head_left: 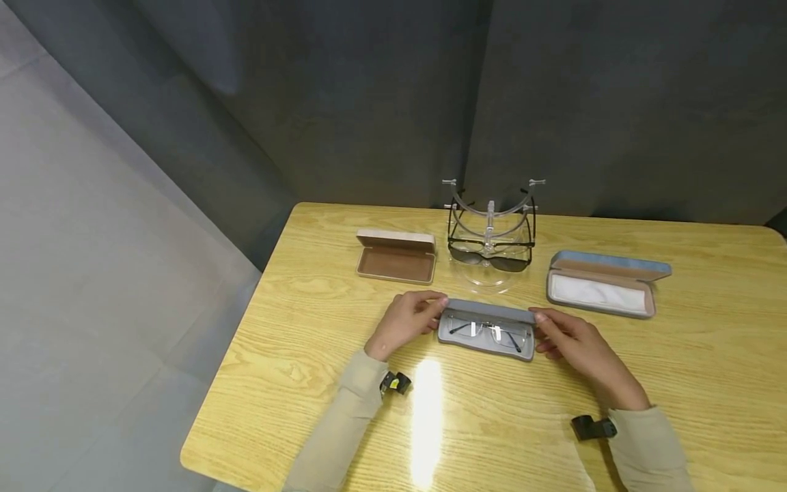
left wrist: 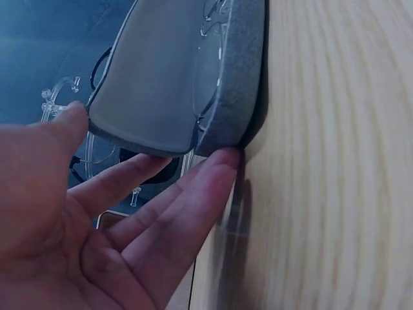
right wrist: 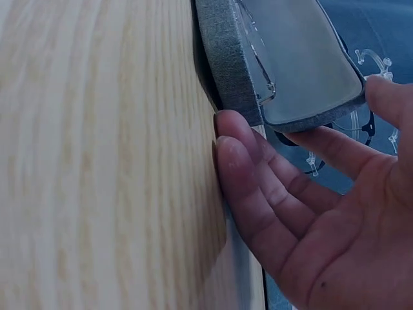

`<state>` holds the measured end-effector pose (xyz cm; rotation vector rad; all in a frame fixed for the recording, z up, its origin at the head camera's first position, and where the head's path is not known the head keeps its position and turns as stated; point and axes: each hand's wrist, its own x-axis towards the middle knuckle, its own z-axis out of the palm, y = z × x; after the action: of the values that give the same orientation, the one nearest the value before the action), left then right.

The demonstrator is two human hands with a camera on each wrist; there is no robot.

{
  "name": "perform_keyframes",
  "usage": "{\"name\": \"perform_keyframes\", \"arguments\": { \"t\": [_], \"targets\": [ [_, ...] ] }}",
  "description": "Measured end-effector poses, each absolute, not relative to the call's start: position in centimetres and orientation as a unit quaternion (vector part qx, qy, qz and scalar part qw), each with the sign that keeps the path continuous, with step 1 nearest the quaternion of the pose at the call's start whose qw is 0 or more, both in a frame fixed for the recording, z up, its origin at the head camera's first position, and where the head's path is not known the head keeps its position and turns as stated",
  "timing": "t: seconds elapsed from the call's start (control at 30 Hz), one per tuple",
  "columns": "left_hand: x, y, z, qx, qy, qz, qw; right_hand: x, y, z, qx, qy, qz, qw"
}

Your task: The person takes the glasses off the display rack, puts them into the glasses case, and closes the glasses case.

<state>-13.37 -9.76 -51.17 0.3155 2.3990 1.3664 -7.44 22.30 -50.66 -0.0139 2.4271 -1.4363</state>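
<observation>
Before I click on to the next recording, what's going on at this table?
A person grips the raised lid of a gray eyeglass case, left hand at one end, right hand at the other. Clear-lensed eyeglasses lie inside. Behind it, a clear display stand holds sunglasses and a dark-framed pair. An open brown-lined case sits left of the stand; an open blue case with a white cloth sits right.

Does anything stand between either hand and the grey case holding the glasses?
Nothing visible does: the left hand and the right hand touch opposite ends of the grey case. The stand is beyond the case, out of the way.
</observation>
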Motion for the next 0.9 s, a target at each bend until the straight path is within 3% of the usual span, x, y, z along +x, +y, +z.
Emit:
{"name": "perform_keyframes", "arguments": {
  "t": [0.37,0.9],
  "targets": [
    [-13.6,-10.5,-50.8,0.122,0.815,0.51,0.246,-7.4,22.9,-50.5,-0.021,0.828,-0.525,0.197],
    [-13.8,-11.0,-50.6,0.137,0.802,0.511,0.278,-7.4,23.7,-50.1,-0.082,0.819,-0.526,0.213]
  ]
}}
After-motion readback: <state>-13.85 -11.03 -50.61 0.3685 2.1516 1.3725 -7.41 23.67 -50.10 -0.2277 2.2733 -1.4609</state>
